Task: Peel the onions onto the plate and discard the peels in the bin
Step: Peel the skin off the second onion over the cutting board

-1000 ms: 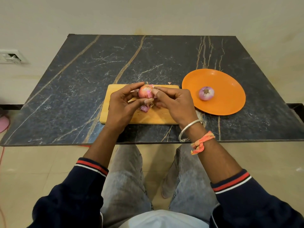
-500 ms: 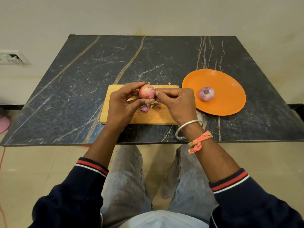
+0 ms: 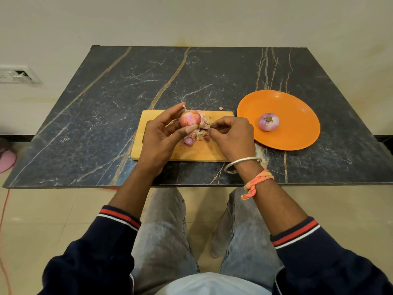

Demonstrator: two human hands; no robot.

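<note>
My left hand point(image 3: 161, 133) grips a partly peeled reddish onion point(image 3: 190, 118) between thumb and fingers, just above the wooden cutting board point(image 3: 191, 155). A little to its right, my right hand point(image 3: 232, 136) has its fingertips curled together, pinching a thin strip of peel near the onion's side. Loose purple and tan peels point(image 3: 194, 136) lie in a small heap on the board under the onion. A peeled purple onion point(image 3: 268, 122) rests on the orange plate point(image 3: 297, 133) to the right of the board. No bin is in view.
The board and plate sit on a dark marble table point(image 3: 106, 116) against a cream wall. A wall socket point(image 3: 18, 74) is at far left. A pink object point(image 3: 6, 160) lies on the floor left of the table. My knees are under the near edge.
My right hand has drawn away from the onion to the right and down, pulling peel with it. More peel now lies on the board. My left hand keeps the onion in place.
</note>
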